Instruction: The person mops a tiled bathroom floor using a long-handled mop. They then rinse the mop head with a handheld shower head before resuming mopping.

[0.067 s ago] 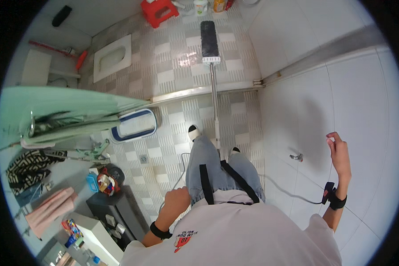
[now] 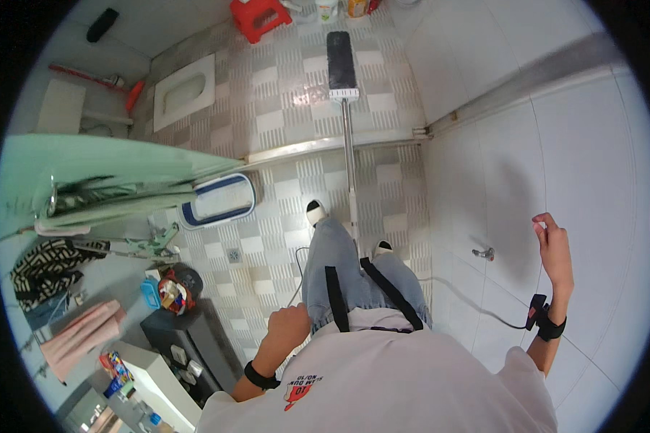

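My left hand (image 2: 289, 327) is closed in a fist beside my left thigh, over the jeans (image 2: 339, 245). What it holds, if anything, is hidden. Out to the right, my right hand (image 2: 554, 249) is raised near the white tiled wall, its fingers curled in toward the thumb. A pale spot shows at the fingertips, too small to name. On the floor ahead, a mop with a dark fluffy head (image 2: 341, 61) points away from me. Its metal pole (image 2: 349, 148) crosses the door sill and runs back between my feet, where its end is hidden by my legs.
A small tap (image 2: 486, 253) juts from the right wall. Left of my feet stands a white and blue basin (image 2: 219, 202), near a green glass door (image 2: 123, 162). Beyond the sill (image 2: 296, 151) are a squat toilet (image 2: 184, 92) and a red stool (image 2: 260, 18). A cable hangs from my right wrist.
The room sits slightly higher in the picture. Both hands keep nearly the same pose, and the mop lies as before.
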`<state>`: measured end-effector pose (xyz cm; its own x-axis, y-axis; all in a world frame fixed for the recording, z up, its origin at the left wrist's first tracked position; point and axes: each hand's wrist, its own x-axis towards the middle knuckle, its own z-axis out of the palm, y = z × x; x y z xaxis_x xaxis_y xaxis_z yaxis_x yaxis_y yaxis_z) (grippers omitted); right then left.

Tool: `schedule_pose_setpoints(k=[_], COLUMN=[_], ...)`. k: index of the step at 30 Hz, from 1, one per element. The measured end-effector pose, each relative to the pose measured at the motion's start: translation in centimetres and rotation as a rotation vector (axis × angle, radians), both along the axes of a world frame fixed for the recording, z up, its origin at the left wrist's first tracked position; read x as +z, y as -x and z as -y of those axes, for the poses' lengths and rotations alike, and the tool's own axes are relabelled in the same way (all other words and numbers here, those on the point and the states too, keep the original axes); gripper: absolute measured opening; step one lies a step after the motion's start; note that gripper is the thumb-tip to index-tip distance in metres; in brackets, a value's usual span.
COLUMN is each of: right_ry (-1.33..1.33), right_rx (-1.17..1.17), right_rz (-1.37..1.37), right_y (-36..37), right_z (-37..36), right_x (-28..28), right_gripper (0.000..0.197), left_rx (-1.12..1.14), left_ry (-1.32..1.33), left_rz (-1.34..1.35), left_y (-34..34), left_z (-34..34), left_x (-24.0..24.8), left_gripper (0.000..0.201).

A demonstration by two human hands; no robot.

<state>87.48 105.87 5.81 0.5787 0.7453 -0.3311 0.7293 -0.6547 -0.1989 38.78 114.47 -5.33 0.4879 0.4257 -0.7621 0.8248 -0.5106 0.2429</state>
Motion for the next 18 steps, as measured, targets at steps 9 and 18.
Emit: schedule_pose_setpoints(k=[9, 18], right_ry=[0.001, 0.250], right_rx=[-0.024, 0.140], right_rz=[-0.047, -0.217], right_y=[-3.4, 1.3], right_z=[18.0, 23.5], right_x=[-3.0, -7.4], right_gripper=[0.011, 0.010], left_rx=[0.019, 0.076], left_ry=[0.323, 0.260], left_rz=[-0.054, -0.141], left_y=[-8.5, -3.2], left_z=[16.4, 19.3], left_x=[3.0, -7.9], left_gripper=[0.019, 0.021])
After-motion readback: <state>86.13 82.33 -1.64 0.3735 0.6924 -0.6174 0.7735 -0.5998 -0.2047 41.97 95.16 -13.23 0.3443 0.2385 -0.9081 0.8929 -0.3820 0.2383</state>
